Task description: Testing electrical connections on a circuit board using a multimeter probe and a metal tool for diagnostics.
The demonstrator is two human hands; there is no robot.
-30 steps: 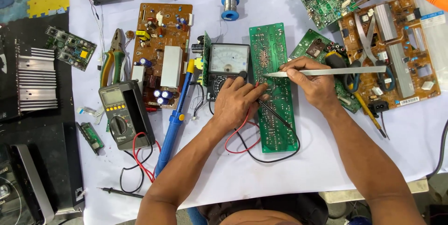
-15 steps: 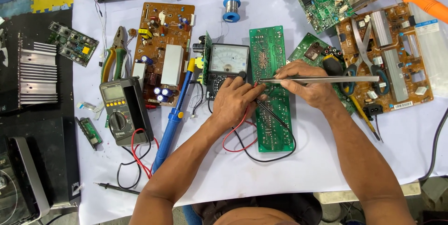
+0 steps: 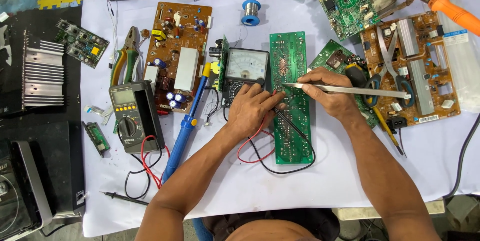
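A long green circuit board (image 3: 290,61) lies upright in the middle of the white sheet. My left hand (image 3: 252,108) rests on its left edge and grips red and black test probes (image 3: 280,108), whose leads loop below the board. My right hand (image 3: 332,96) holds long metal tweezers (image 3: 350,90) flat across the board, tips pointing left onto it. An analog meter (image 3: 243,68) stands just left of the board, above my left hand.
Left of the meter lie a blue soldering tool (image 3: 187,121), a brown circuit board (image 3: 175,53), a digital multimeter (image 3: 131,116) and pliers (image 3: 125,58). A solder spool (image 3: 250,12) sits above. On the right are scissors (image 3: 395,71) on another brown board (image 3: 425,71) and an orange-handled iron (image 3: 452,11).
The camera view shifted slightly. My right hand and the tweezers lowered a little on the green board. My left hand stayed on the probes.
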